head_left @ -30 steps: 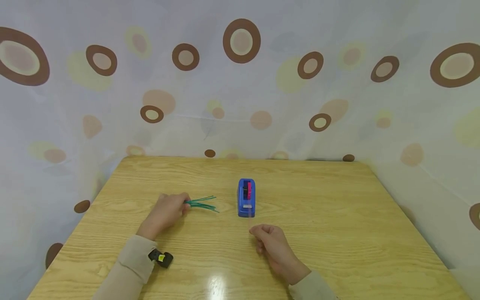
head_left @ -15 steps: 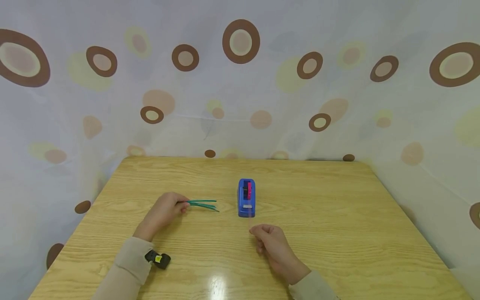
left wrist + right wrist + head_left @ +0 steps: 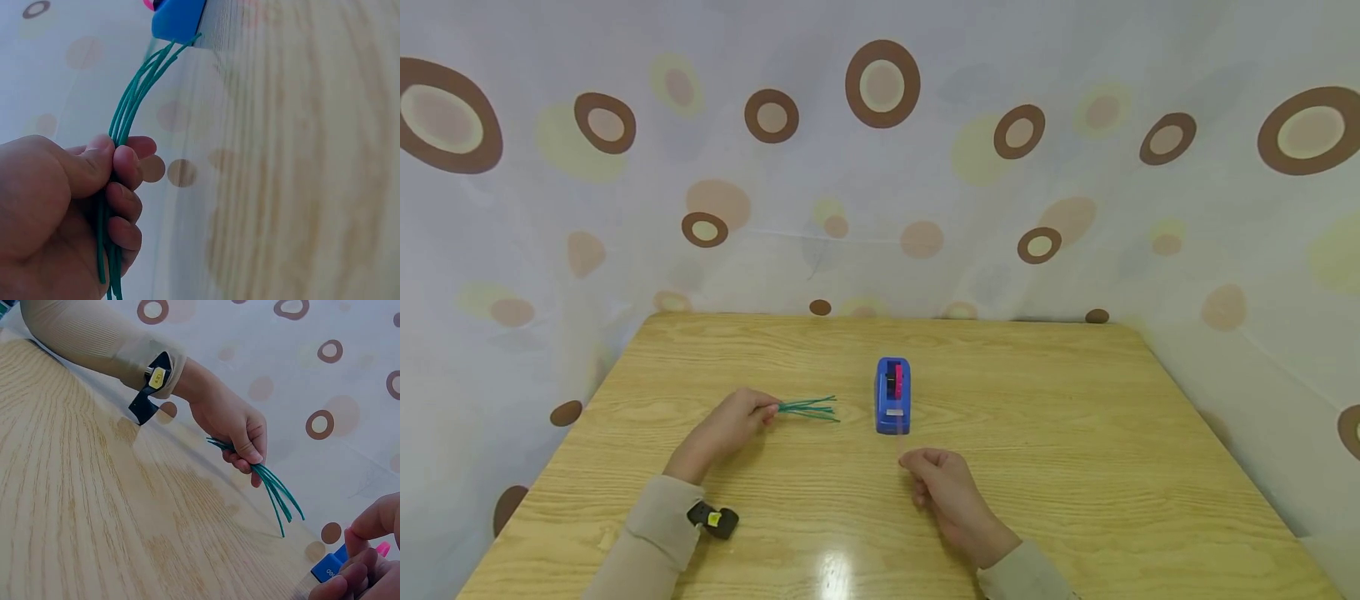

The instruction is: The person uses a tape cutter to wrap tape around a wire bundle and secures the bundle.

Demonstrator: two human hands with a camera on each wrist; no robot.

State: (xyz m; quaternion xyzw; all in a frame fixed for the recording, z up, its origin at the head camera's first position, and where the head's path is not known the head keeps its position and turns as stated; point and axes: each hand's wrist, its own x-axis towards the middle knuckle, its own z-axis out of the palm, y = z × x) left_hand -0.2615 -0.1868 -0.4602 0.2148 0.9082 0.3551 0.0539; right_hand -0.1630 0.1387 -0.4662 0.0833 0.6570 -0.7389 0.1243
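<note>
A bundle of thin green wires is pinched between the thumb and fingers of my left hand. In the left wrist view the wires pass through the curled fingers, their free ends fanning out toward the blue tape dispenser. That dispenser stands on the table with a pink-cored roll in it. My right hand pinches the end of a clear tape strip drawn from its near edge. In the right wrist view, my right hand partly hides the dispenser.
The wooden table carries the dispenser near its middle. A curtain with brown rings hangs behind the table and along its sides. A black strap device with a yellow label is on the left wrist.
My left hand has shifted slightly, and the wire ends have spread differently in its grip. The right hand, tape strip and dispenser stay where they were.
</note>
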